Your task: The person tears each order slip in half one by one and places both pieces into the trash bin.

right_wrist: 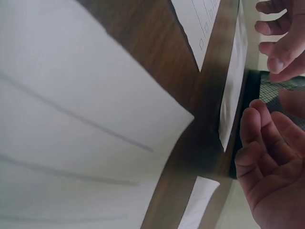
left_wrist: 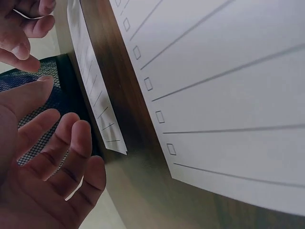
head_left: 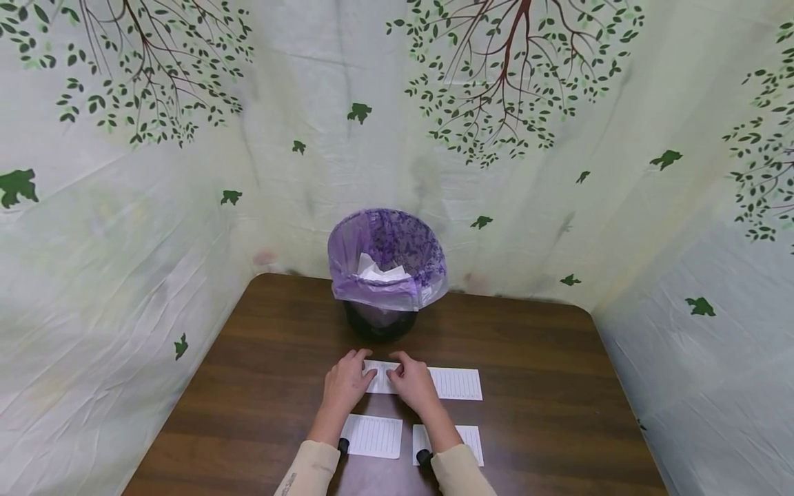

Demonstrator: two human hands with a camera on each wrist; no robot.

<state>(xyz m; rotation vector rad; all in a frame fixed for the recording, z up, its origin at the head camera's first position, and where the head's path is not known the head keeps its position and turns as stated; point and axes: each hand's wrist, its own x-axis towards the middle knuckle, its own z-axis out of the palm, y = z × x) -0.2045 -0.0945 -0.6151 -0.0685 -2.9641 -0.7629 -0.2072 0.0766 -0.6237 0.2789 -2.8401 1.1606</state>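
Four lined white paper slips lie on the table in two rows. My left hand (head_left: pixel 347 381) is over the left end of the far-left slip (head_left: pixel 381 367), and my right hand (head_left: pixel 414 383) is over its right end. The fingers of both hands are loosely bent, with nothing seen between them in the wrist views. To the right lies the far-right slip (head_left: pixel 457 384). The near-left slip (head_left: pixel 375 437), with small checkboxes along one edge in the left wrist view, sits beside my left wrist. Part of the near-right slip (head_left: pixel 469 441) is hidden under my right forearm.
Behind the slips stands a black mesh bin (head_left: pixel 380 327) with a purple liner (head_left: pixel 428 293) over its rim and crumpled white paper (head_left: pixel 378 271) inside. A cloth printed with trees and leaves (head_left: pixel 298 207) hangs around the brown wooden table (head_left: pixel 533 344).
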